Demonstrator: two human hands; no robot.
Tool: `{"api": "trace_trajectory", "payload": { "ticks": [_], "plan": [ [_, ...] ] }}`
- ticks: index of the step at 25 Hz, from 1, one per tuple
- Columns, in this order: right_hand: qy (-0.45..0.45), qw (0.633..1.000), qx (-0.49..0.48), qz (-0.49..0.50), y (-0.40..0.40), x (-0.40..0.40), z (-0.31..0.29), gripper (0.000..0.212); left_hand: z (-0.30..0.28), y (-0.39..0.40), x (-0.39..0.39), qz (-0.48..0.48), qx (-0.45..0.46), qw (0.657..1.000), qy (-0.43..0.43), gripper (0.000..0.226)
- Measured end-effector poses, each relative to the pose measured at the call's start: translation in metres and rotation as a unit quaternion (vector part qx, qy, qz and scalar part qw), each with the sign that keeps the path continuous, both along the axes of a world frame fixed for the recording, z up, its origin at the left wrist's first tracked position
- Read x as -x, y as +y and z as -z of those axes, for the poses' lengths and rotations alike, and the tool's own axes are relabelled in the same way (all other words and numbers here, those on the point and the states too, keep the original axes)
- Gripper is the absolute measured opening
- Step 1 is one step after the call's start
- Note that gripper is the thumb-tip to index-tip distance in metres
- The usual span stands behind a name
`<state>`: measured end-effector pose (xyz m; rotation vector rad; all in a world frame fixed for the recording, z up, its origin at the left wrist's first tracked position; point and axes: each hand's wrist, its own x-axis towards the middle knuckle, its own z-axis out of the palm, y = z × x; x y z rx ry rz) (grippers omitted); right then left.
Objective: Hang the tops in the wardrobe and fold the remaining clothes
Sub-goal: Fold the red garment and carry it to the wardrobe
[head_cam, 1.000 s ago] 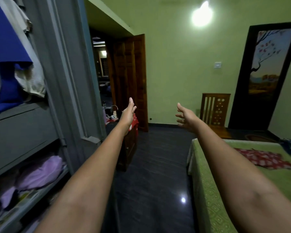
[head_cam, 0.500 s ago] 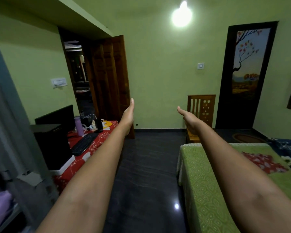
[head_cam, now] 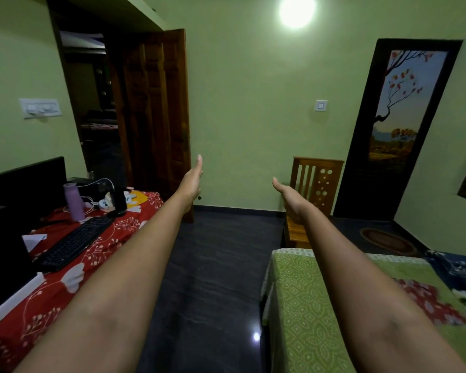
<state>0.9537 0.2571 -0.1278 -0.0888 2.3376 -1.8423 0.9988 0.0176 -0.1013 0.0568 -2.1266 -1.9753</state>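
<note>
Head view: left hand (head_cam: 193, 181) and right hand (head_cam: 289, 196) reach forward with fingers straight, holding nothing; red floral garment (head_cam: 428, 300) lies near the bed's (head_cam: 307, 305) right edge.

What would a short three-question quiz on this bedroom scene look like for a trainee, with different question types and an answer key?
1. True or false: the left hand grips a garment.
2. Multiple choice: the red floral garment lies on A) the wooden chair, B) the green bed, C) the desk.
3. Fill in: beside the black keyboard stands a purple ____.

Key: 1 false, both it and the right hand are stretched out with straight fingers, holding nothing. 2 B. 3 bottle.
</note>
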Motion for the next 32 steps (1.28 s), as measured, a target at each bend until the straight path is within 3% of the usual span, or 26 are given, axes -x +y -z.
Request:
{"api": "trace_trajectory", "payload": {
  "ticks": [3, 9, 17, 20, 25, 28, 32],
  "plan": [
    [0.014, 1.000, -0.002, 0.025, 0.003, 0.079, -0.005, 0.091, -0.001, -0.013, 0.085, 0.026, 0.023, 0.999, 0.017, 0.072],
    [0.056, 0.994, 0.025, 0.088, 0.000, 0.231, -0.055, 0.073, -0.045, -0.041, 0.273, 0.034, 0.046, 0.998, 0.041, 0.065],
    [0.029, 0.987, 0.013, 0.155, 0.052, 0.402, -0.033, 0.072, -0.018, 0.013, 0.486, 0.085, 0.064, 0.994, 0.009, 0.063],
    [0.048, 0.983, 0.035, 0.173, 0.108, 0.468, -0.055, 0.082, -0.032, 0.063, 0.565, 0.112, 0.049, 0.992, 0.028, 0.062],
    [0.102, 0.957, 0.084, 0.257, 0.218, 0.541, -0.084, 0.070, -0.066, 0.197, 0.680, 0.202, 0.021, 0.977, 0.062, 0.064],
    [0.064, 0.941, 0.059, 0.327, 0.285, 0.546, -0.062, 0.073, -0.052, 0.297, 0.719, 0.290, 0.031, 0.956, 0.041, 0.068],
    [0.061, 0.882, 0.065, 0.463, 0.376, 0.501, -0.045, 0.067, -0.042, 0.436, 0.730, 0.442, 0.014, 0.897, 0.012, 0.068]
  ]
}}
